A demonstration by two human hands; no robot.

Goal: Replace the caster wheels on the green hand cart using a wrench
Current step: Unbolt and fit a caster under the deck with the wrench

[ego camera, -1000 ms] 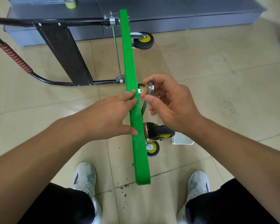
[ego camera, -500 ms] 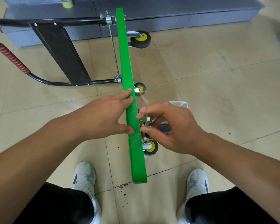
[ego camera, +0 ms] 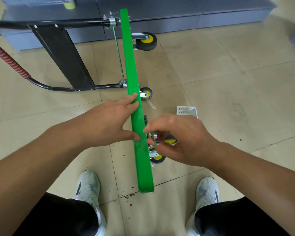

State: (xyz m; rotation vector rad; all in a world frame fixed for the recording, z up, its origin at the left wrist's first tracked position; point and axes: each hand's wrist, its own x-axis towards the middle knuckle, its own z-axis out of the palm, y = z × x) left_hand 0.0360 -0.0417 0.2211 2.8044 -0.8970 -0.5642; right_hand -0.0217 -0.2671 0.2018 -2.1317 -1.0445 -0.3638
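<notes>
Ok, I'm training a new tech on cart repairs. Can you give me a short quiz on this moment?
1. True or false: the green cart deck lies flat on the floor.
2. What does the right hand pinch? A hammer; B silver wrench; C screwdriver.
3. Which hand rests its fingers on the deck's upper edge?

Key: 1 false, it stands on edge; 2 B; 3 the left hand.
</notes>
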